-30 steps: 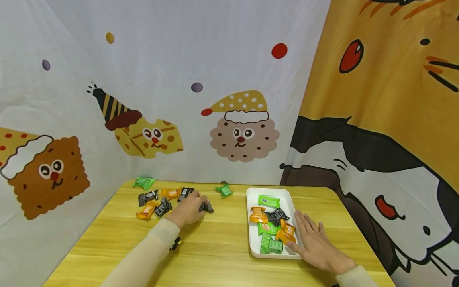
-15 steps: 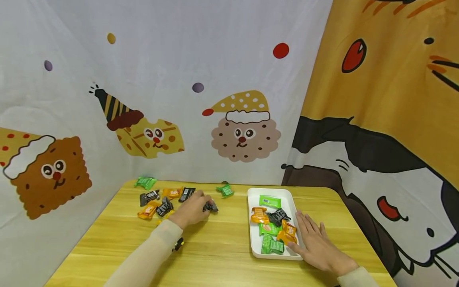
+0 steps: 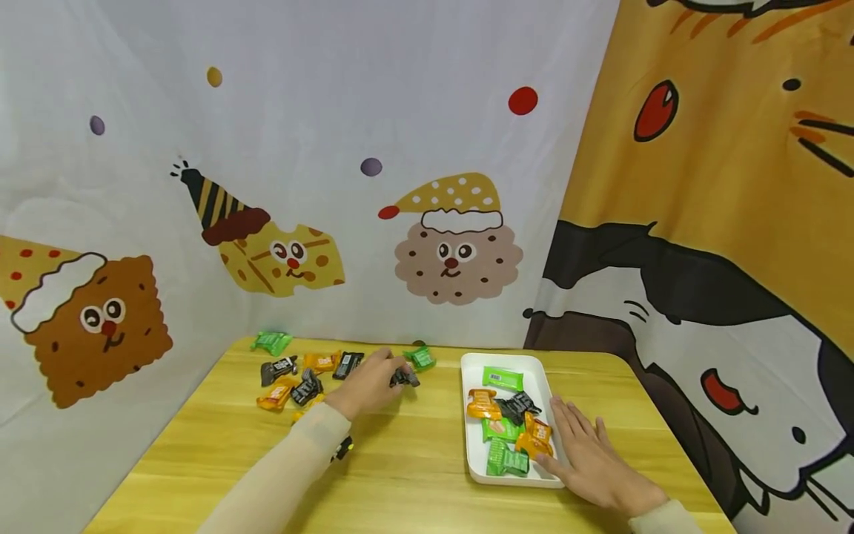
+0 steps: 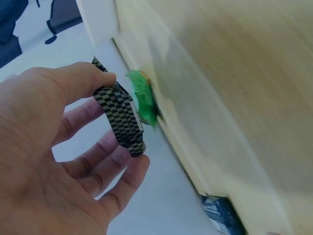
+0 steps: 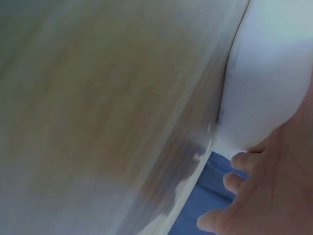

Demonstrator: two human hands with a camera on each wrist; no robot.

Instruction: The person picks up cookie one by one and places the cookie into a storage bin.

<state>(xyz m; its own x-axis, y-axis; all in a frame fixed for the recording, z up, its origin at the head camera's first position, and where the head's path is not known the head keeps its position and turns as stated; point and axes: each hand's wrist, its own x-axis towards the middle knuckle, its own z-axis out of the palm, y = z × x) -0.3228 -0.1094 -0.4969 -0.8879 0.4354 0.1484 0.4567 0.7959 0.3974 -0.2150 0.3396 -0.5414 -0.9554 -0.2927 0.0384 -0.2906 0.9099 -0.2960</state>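
My left hand pinches a black wrapped candy between thumb and fingers, over the middle of the table. In the left wrist view, the wrapper of this candy shows a checkered pattern. Just behind it, a green wrapped candy lies near the table's back edge. My right hand rests with straight fingers along the right side of a white tray. Inside the tray are several green, orange and black wrapped candies. The right wrist view shows my right hand against the tray's white wall.
On the left of the wooden table lie several more candies, among them a green one, an orange one and a black one. My left forearm partly covers a yellow one. A printed cloth hangs behind the table.
My left hand has moved a little to the right with the black candy, toward the green candy at the back. My right hand and the tray have stayed in place.
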